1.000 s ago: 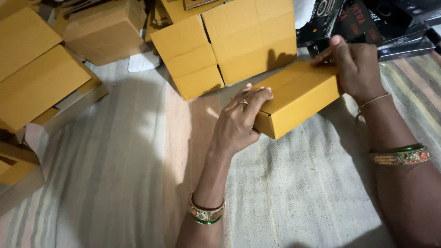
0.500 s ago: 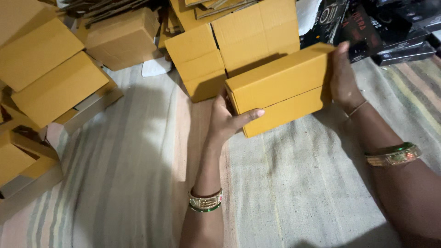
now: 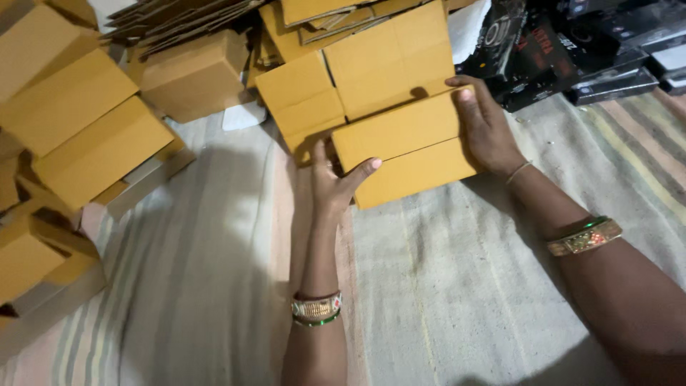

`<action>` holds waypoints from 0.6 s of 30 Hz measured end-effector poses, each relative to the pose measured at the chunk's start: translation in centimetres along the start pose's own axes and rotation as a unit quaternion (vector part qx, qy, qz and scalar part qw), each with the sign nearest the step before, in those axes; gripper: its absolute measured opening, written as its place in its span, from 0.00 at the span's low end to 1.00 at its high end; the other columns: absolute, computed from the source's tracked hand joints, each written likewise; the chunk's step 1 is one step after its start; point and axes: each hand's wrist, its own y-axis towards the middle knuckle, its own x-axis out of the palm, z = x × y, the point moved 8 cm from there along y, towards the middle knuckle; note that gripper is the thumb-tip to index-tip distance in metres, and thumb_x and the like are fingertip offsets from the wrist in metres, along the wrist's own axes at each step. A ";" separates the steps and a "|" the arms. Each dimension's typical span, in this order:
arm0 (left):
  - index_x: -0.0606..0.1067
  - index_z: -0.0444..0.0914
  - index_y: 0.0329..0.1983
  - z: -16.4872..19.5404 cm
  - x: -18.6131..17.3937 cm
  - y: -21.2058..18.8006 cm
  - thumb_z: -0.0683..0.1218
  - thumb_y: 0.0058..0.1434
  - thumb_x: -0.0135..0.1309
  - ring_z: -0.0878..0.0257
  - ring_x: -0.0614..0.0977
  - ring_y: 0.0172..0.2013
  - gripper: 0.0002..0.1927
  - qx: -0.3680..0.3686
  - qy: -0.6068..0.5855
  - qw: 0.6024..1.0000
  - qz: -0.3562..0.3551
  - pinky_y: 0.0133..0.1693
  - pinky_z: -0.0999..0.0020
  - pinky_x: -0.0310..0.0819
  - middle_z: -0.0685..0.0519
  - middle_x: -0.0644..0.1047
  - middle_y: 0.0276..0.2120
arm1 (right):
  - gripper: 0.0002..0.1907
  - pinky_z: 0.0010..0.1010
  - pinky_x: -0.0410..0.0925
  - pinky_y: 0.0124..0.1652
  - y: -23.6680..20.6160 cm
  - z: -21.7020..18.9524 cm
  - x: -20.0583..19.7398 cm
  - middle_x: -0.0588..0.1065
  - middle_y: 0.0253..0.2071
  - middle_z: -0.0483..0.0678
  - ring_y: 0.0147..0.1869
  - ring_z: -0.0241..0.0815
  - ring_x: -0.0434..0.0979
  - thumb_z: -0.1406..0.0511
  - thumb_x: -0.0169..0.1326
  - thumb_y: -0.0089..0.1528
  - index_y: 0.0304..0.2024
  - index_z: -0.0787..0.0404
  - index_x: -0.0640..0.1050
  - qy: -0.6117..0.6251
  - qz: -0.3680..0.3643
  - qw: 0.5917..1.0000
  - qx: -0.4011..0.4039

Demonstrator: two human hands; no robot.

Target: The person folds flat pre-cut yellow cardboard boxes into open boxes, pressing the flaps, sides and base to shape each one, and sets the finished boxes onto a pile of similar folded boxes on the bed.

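Cardboard box [image 3: 404, 146] gripped endwise between left hand [image 3: 330, 187] and right hand [image 3: 488, 129].

A striped cloth [image 3: 457, 286] covers the floor, pale grey with faint coloured bands. Closed yellow cardboard boxes [image 3: 86, 129] lie heaped along the left side, some tilted, and more stand stacked at the top centre [image 3: 389, 53]. Flattened cardboard sheets [image 3: 179, 18] rest behind them. Black printed cartons [image 3: 572, 50] crowd the top right corner.
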 end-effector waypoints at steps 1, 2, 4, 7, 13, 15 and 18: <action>0.58 0.36 0.69 0.6 -0.2 -0.1 0.51 0.43 0.76 0.55 0.79 0.55 0.54 0.021 0.037 0.999 0.024 0.55 0.63 0.79 0.42 0.74 0.58 | 0.21 0.29 0.64 0.58 -0.1 -0.3 0.0 0.72 0.51 0.49 0.57 0.37 0.69 0.53 0.37 0.78 0.62 0.59 0.70 -0.036 0.012 0.999 -0.020; 0.57 0.36 0.71 2.2 -0.4 -0.5 0.55 0.43 0.75 0.52 0.75 0.59 0.56 0.086 0.152 0.984 0.047 0.59 0.57 0.75 0.41 0.71 0.61 | 0.20 0.29 0.65 0.56 -0.1 -0.6 -0.1 0.73 0.50 0.49 0.56 0.37 0.70 0.53 0.37 0.78 0.60 0.59 0.70 -0.073 0.024 0.996 -0.040; 0.55 0.36 0.74 5.4 0.2 -2.0 0.63 0.43 0.75 0.45 0.68 0.67 0.62 0.209 0.373 0.899 0.094 0.66 0.44 0.66 0.37 0.65 0.69 | 0.21 0.31 0.66 0.53 -0.2 -0.1 -0.1 0.74 0.46 0.52 0.53 0.38 0.72 0.52 0.36 0.76 0.59 0.58 0.71 -0.083 0.027 0.996 0.013; 0.54 0.43 0.71 5.5 4.7 -3.0 0.82 0.32 0.65 0.44 0.55 0.70 0.70 0.222 0.664 0.714 0.001 0.60 0.19 0.36 0.38 0.58 0.70 | 0.22 0.33 0.68 0.50 -0.3 0.3 0.2 0.76 0.44 0.54 0.49 0.42 0.76 0.51 0.36 0.74 0.59 0.56 0.72 -0.119 0.030 0.989 0.079; 0.48 0.37 0.75 3.2 11.9 -2.2 0.76 0.35 0.65 0.44 0.51 0.72 0.72 0.203 0.699 0.669 -0.152 0.63 0.20 0.32 0.35 0.55 0.71 | 0.23 0.38 0.68 0.55 -0.8 -0.3 1.1 0.77 0.51 0.57 0.57 0.50 0.78 0.52 0.35 0.75 0.58 0.58 0.72 -0.100 0.034 0.994 0.043; 0.49 0.32 0.75 2.6 14.6 -1.6 0.75 0.34 0.67 0.46 0.54 0.72 0.74 0.210 0.702 0.655 -0.185 0.67 0.27 0.36 0.38 0.56 0.71 | 0.23 0.39 0.67 0.56 -0.8 0.6 0.9 0.77 0.53 0.57 0.58 0.51 0.78 0.52 0.35 0.74 0.59 0.58 0.72 -0.091 0.033 0.992 0.079; 0.50 0.29 0.74 2.3 16.6 -0.8 0.72 0.32 0.69 0.46 0.58 0.70 0.74 0.211 0.699 0.650 -0.208 0.68 0.36 0.42 0.39 0.58 0.71 | 0.24 0.40 0.67 0.57 -0.4 1.1 0.5 0.76 0.56 0.58 0.60 0.55 0.76 0.53 0.33 0.74 0.61 0.59 0.71 -0.080 0.032 0.992 0.095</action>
